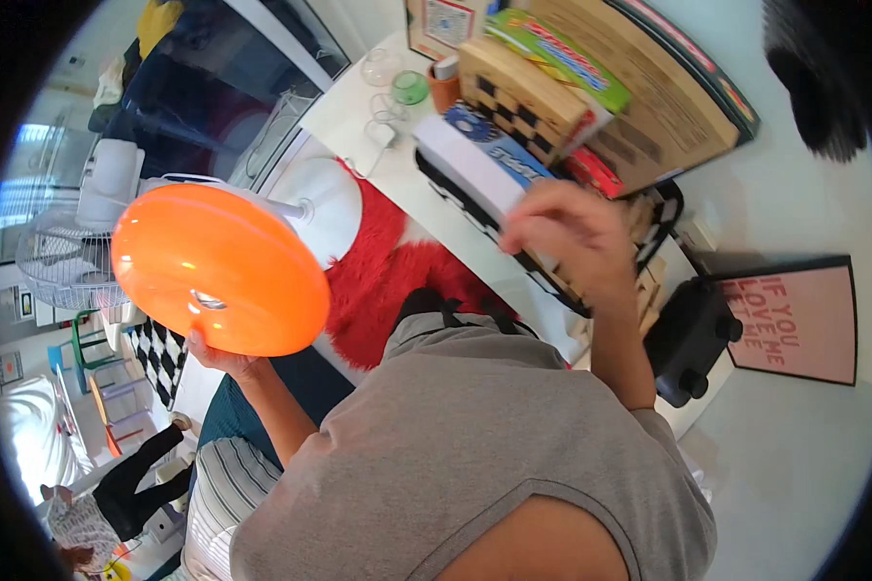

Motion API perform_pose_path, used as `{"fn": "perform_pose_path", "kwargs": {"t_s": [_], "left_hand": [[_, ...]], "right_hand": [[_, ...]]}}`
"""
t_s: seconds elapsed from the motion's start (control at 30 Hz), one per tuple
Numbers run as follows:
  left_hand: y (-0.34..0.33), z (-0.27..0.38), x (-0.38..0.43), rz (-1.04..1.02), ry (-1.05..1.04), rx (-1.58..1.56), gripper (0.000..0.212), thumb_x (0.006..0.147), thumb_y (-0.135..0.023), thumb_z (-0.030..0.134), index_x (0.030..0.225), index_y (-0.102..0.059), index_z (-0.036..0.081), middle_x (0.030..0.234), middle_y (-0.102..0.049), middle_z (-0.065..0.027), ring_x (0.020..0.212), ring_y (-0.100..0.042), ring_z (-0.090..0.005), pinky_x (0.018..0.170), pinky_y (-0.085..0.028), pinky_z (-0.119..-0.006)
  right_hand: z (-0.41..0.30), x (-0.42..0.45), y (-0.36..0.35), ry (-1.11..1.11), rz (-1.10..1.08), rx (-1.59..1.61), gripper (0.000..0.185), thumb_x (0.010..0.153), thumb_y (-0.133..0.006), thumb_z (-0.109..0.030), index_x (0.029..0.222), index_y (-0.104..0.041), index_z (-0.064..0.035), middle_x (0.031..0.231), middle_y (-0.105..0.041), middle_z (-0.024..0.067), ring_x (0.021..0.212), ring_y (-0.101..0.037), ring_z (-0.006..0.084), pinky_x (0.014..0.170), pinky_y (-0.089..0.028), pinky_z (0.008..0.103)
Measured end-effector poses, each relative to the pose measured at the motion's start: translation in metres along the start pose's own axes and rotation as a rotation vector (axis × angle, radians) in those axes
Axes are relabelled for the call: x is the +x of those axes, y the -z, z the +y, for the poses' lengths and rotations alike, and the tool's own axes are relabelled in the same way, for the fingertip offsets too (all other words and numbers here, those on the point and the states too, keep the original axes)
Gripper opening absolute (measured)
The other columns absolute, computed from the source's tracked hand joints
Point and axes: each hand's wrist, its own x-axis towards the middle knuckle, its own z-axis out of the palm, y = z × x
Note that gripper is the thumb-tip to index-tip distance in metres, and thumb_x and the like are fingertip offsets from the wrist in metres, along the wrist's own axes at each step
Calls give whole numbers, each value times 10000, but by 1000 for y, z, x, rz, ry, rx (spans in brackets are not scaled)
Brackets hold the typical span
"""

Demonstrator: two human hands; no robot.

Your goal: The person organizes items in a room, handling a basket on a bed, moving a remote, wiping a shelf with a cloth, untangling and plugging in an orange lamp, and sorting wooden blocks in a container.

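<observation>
My left hand (221, 356) grips the lower rim of a glossy orange, doughnut-shaped object (225, 269) with a small metallic centre; it may be a lamp, and it hides some of the fingers. Blurred, my right hand (570, 232) is raised with bent fingers and nothing seen in it. In the picture it overlaps the end of a long white-and-blue box (472, 156) on the white table (356, 102). Beyond that box lie a checkered wooden box (519, 102), a green game box (559, 62) and a red box (592, 171).
A white fan (73, 254) stands left, behind the orange object. Near my feet are a red shaggy rug (370, 319) and a round white base (327, 210). A green glass (410, 87) and terracotta cup (443, 87) stand on the table. Another person (131, 479) is at lower left.
</observation>
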Motion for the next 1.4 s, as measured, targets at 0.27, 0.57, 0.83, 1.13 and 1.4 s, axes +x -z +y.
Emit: {"fn": "perform_pose_path", "kwargs": {"t_s": [0.27, 0.57, 0.83, 1.13, 1.4], "left_hand": [[121, -28, 26, 11, 244, 233, 729, 609, -667, 223, 1239, -402, -32, 1134, -531, -151, 1017, -554, -283, 844, -487, -396], [135, -17, 31, 91, 577, 398, 759, 532, -707, 130, 1229, -442, -14, 1102, -565, -103, 997, -561, -220, 854, -462, -338], [153, -6, 32, 252, 578, 440, 682, 574, -711, 12, 1211, -469, -9, 1080, -586, -106, 985, -571, -210, 867, -455, -337], [126, 1, -66, 754, 282, 438, 582, 669, -691, 140, 1182, -478, -33, 1082, -579, -124, 985, -575, -223, 857, -464, -335], [145, 42, -119, 1067, -174, 155, 431, 773, -637, 188, 1130, -512, -17, 1090, -572, -108, 1016, -563, -216, 885, -456, -342]], "right_hand": [[249, 157, -76, 72, 334, -813, 171, 855, -484, -39, 986, -594, -51, 814, -580, 134, 696, -563, 210, 641, -466, 322], [337, 213, -56, -442, 301, -1458, 460, 737, -675, -319, 1147, -516, -184, 1058, -541, 172, 963, -522, 356, 759, -450, 455], [290, 161, -103, 71, -3, -1013, 400, 708, -651, -39, 1091, -546, -85, 954, -576, 148, 898, -574, 301, 763, -465, 387], [218, 150, -123, -248, -387, -537, 408, 726, -657, -9, 1108, -536, -87, 956, -623, 119, 868, -616, 233, 689, -493, 306], [200, 143, -148, -228, -383, -310, 382, 682, -724, -20, 1038, -585, -25, 902, -622, 62, 837, -584, 151, 742, -458, 257]]}}
